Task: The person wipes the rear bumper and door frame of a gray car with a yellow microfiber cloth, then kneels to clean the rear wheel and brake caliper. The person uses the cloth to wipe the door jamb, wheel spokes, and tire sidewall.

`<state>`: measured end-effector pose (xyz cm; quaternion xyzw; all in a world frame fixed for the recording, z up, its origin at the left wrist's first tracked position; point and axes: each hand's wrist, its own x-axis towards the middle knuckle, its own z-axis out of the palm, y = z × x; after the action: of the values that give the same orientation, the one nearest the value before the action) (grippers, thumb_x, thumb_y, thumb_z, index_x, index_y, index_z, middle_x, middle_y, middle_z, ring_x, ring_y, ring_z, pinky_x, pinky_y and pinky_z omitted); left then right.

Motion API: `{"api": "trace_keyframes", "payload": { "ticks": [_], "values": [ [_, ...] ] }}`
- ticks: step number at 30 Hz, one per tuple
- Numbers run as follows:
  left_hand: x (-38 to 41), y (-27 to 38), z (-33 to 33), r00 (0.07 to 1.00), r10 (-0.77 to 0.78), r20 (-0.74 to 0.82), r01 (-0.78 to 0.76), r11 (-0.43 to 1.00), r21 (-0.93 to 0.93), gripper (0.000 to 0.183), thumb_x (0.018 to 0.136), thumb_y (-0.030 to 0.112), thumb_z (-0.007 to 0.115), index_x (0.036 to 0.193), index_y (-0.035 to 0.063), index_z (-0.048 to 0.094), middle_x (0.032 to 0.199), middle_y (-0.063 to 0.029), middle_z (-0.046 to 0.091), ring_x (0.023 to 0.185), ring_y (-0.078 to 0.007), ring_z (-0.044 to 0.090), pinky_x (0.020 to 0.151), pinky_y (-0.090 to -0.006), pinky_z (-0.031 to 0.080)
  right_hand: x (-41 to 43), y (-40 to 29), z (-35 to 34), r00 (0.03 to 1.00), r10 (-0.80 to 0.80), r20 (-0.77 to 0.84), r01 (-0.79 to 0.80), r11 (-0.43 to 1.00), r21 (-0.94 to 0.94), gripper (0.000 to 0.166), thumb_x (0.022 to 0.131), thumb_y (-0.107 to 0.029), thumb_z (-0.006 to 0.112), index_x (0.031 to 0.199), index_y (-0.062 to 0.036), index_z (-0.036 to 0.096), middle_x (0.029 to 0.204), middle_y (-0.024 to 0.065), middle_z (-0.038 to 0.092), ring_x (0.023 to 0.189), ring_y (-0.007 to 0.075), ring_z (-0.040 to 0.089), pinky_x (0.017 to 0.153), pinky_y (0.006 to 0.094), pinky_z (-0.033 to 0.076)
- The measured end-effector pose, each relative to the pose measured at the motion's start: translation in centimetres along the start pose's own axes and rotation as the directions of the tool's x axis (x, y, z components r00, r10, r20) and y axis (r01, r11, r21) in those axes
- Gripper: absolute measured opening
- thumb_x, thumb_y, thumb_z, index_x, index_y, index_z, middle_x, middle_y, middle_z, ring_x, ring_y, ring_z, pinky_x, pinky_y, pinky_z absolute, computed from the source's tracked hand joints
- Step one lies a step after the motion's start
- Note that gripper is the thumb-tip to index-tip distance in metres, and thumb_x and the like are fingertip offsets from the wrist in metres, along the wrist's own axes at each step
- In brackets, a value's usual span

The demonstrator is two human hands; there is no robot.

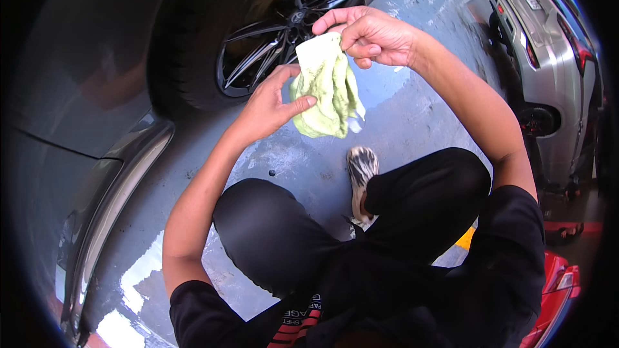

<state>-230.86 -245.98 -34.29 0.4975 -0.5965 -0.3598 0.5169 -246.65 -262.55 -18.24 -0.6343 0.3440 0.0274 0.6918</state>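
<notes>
A light green cloth (325, 92), folded and hanging in loose pleats, is held up between my two hands. My left hand (271, 104) grips its left side, the thumb lying across the front. At the cloth's top right corner, my right hand (370, 38) pinches the edge between thumb and fingers. Just beyond the cloth stands a car wheel with a dark multi-spoke alloy rim (261, 34) and a black tire (181, 48). My hands and the cloth cover part of the rim.
A dark car body panel (87, 82) and its side sill (121, 193) run along the left. On the right stand a silver car (556, 72) and a red car (551, 290). A small black round object (272, 173) lies on the glossy grey floor (309, 169) near my shoe (361, 169).
</notes>
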Motion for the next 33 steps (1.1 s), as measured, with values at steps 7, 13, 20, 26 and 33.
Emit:
{"api": "trace_keyframes", "payload": {
  "ticks": [7,13,20,26,33],
  "values": [
    [3.0,-0.4,4.7,0.922,-0.324,0.213,0.375,0.887,-0.269,0.035,0.106,0.024,0.056,0.129,-0.0010,0.064,0.115,-0.0045,0.071,0.106,-0.0089,0.062,0.098,-0.0282,0.048,-1.7,15.4,-7.1,0.778,-0.381,-0.499,0.329,0.925,-0.192,0.045,0.101,-0.022,0.058,0.142,-0.0022,0.051,0.125,0.0093,0.066,0.087,0.0083,0.065,0.070,0.0255,0.056],
    [4.7,-3.5,8.5,0.857,-0.500,0.124,0.512,0.854,-0.092,0.030,0.105,0.033,0.063,0.108,0.0028,0.062,0.097,-0.0021,0.067,0.087,-0.0073,0.061,0.078,-0.0263,0.052,2.4,27.3,-0.6,0.985,-0.174,-0.016,0.149,0.790,0.595,0.050,0.105,-0.040,0.060,0.142,-0.0070,0.053,0.136,0.0084,0.060,0.116,0.0185,0.063,0.083,0.0391,0.060],
    [3.5,-10.5,10.4,0.615,-0.783,-0.091,0.698,0.594,-0.400,0.055,0.095,0.044,0.076,0.122,-0.0007,0.058,0.105,-0.0117,0.069,0.094,-0.0150,0.068,0.084,-0.0316,0.056,10.6,31.0,-2.2,0.993,-0.067,-0.098,0.119,0.516,0.848,0.021,0.101,-0.018,0.063,0.116,-0.0032,0.064,0.103,0.0050,0.071,0.091,0.0124,0.068,0.089,0.0312,0.056],
    [3.6,-16.7,11.6,0.525,-0.848,-0.076,0.606,0.435,-0.665,0.053,0.097,0.020,0.074,0.139,-0.0042,0.054,0.118,-0.0127,0.070,0.106,-0.0166,0.068,0.095,-0.0302,0.054,18.0,30.8,-4.8,0.929,-0.027,-0.369,0.316,0.575,0.755,0.020,0.101,-0.017,0.060,0.112,-0.0005,0.064,0.091,0.0048,0.069,0.087,0.0144,0.067,0.083,0.0320,0.056],
    [5.6,-21.8,11.5,0.443,-0.847,-0.293,0.503,0.506,-0.701,0.043,0.097,0.007,0.068,0.136,-0.0034,0.054,0.122,-0.0126,0.067,0.109,-0.0172,0.066,0.099,-0.0307,0.052,26.6,30.3,-3.4,0.658,-0.531,-0.534,0.347,0.843,-0.410,0.042,0.090,-0.014,0.066,0.129,0.0022,0.059,0.117,0.0220,0.054,0.093,0.0374,0.065,0.083,0.0444,0.055]
  ]
}}
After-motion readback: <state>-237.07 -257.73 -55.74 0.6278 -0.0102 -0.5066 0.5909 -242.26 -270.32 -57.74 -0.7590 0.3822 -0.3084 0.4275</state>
